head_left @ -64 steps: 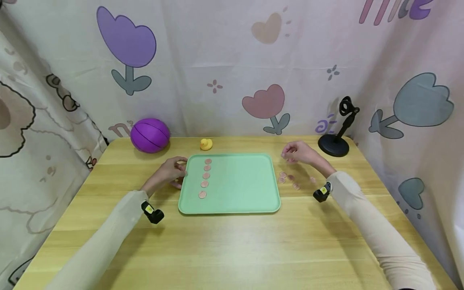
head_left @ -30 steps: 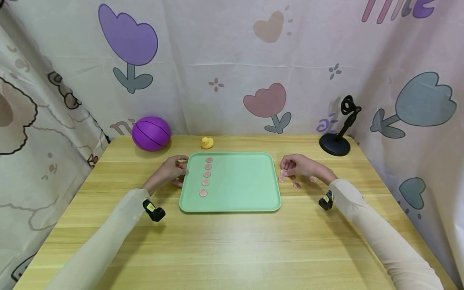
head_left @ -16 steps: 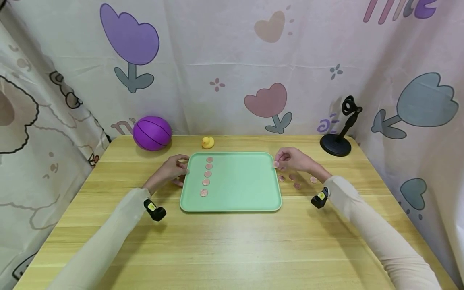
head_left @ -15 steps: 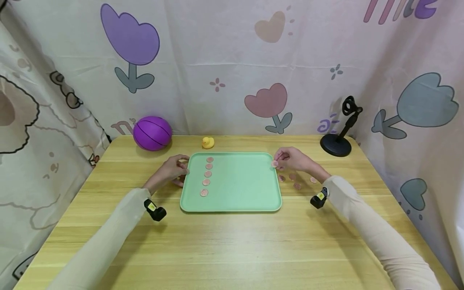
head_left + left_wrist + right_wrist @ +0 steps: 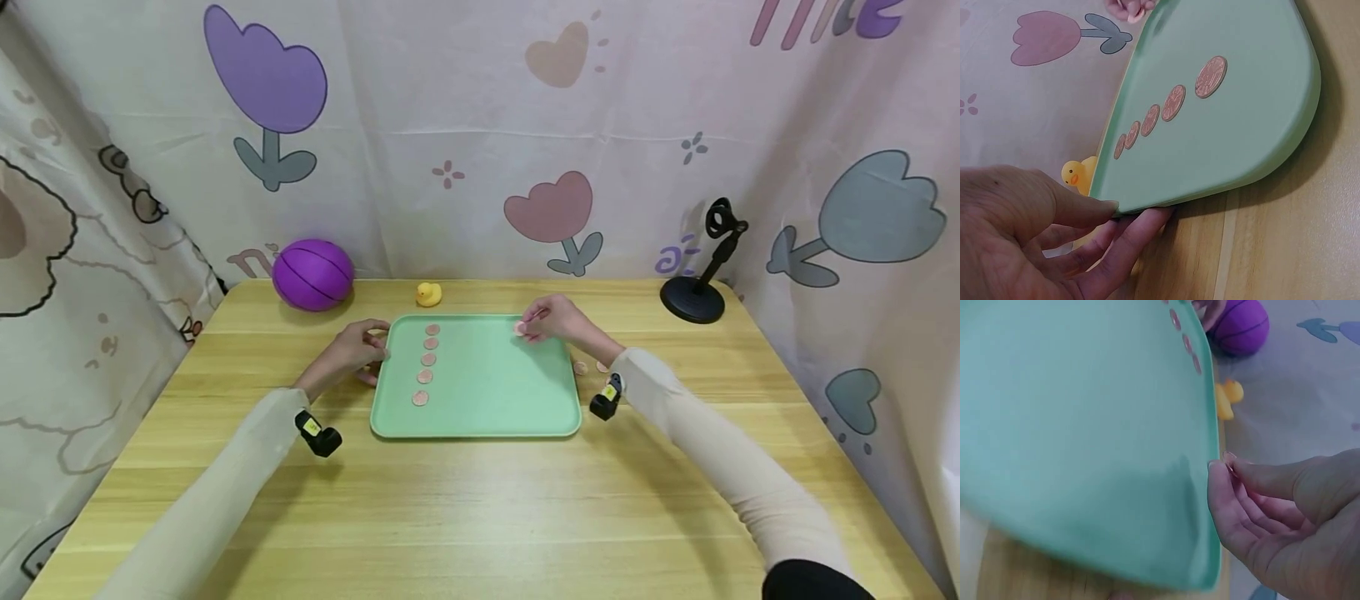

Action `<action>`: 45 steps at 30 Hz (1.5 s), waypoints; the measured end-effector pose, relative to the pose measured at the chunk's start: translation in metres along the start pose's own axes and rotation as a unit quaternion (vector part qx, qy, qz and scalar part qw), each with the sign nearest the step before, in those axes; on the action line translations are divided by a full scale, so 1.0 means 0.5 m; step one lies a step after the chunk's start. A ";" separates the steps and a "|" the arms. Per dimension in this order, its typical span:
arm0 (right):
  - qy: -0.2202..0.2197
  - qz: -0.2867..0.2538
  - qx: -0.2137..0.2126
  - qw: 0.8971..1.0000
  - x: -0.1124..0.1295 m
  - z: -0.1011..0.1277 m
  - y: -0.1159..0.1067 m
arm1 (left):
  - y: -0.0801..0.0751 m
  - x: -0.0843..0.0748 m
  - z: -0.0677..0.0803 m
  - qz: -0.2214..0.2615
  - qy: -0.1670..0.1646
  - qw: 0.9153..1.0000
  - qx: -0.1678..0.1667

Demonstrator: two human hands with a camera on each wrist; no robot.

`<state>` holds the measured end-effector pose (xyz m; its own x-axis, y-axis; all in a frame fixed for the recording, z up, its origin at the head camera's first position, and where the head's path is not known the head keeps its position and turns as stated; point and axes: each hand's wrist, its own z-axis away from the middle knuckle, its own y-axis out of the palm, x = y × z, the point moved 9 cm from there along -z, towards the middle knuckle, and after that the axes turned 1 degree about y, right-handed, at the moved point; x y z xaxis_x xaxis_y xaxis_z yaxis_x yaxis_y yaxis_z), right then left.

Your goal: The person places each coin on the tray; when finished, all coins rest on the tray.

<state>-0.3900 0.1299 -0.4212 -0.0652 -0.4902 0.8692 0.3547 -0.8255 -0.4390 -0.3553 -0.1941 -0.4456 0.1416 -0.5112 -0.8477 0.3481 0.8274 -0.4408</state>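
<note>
A mint-green tray (image 5: 487,392) lies on the wooden table, with several copper coins (image 5: 1174,103) in a line along its left side. My left hand (image 5: 351,350) holds the tray's left rim; in the left wrist view the thumb is on top and the fingers are beneath. Over the tray's back right part, my right hand (image 5: 557,321) pinches a coin (image 5: 520,329) between thumb and fingertips. In the right wrist view that coin (image 5: 1229,461) shows as a thin edge between the fingertips. A few loose coins (image 5: 580,367) lie right of the tray, partly hidden by the right forearm.
Behind the tray sits a yellow rubber duck (image 5: 428,294). A purple ball (image 5: 312,275) stands at the back left of the table. At the back right is a black stand (image 5: 693,298) with a round base. A printed curtain (image 5: 420,100) hangs behind the table.
My right hand went to the loose coins, picked one up, and has moved left with it over the tray. The left hand has stayed at the rim, and the row of coins looks unchanged.
</note>
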 end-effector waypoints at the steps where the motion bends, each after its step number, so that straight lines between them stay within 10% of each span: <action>1: 0.004 -0.005 0.001 1.000 0.002 -0.007 0.009 | 0.000 0.000 0.000 0.001 0.000 1.000 0.000; 22: 0.023 -0.065 -0.005 0.998 0.042 -0.095 0.156 | -0.004 0.008 -0.002 0.005 -0.009 1.000 -0.019; 45: -0.001 0.082 -0.041 0.996 0.069 -0.118 0.184 | -0.002 -0.002 -0.003 0.008 -0.002 1.000 -0.007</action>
<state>-0.4147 0.0207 -0.4451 -0.0102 -0.6201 0.7845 0.2831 -0.7542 -0.5925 -0.3574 -0.1942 -0.4448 0.1508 -0.4991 -0.8533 0.3335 0.8383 -0.4314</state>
